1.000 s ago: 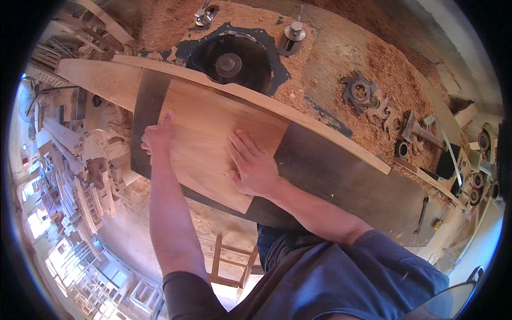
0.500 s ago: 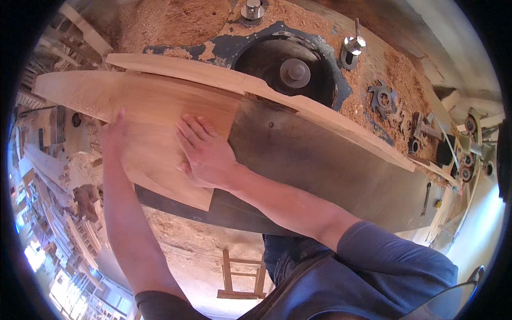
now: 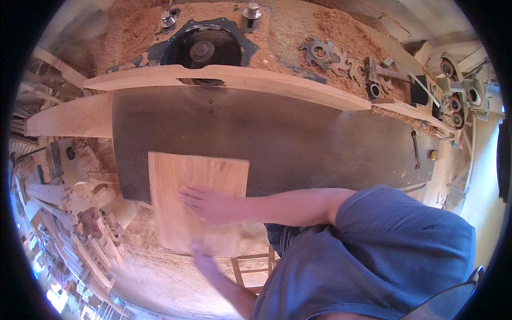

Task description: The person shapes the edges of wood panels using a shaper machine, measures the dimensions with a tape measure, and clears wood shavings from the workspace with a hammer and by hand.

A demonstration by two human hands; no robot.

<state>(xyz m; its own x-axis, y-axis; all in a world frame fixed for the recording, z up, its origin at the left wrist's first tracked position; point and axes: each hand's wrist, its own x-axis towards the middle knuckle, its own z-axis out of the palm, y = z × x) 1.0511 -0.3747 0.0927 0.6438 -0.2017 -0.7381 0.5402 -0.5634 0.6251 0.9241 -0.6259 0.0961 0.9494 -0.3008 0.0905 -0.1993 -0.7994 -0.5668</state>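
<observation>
A flat wooden board (image 3: 213, 173) lies partly on the dark metal machine table (image 3: 298, 144) and juts out over its near edge. My right hand (image 3: 210, 207) rests flat on top of the board, fingers stretched toward the left. At the near end of the board, my left hand (image 3: 201, 260) grips the edge, its thumb side showing on top; motion blurs it and the other fingers are hidden. A long wooden fence (image 3: 245, 80) runs across the far side of the table, with a notch in front of the round dark spindle opening (image 3: 202, 50).
Beyond the fence, wood shavings surround a toothed cutter head (image 3: 319, 50) and a hammer (image 3: 392, 73). A wrench (image 3: 415, 150) lies at the table's right end. Another wooden piece (image 3: 72, 116) extends from the left end. A wooden stool (image 3: 253, 264) stands below; offcuts pile up at left.
The board has come away from the fence toward me and turned, its near end now over the table edge. My left hand moved nearer my body; the view shifted right.
</observation>
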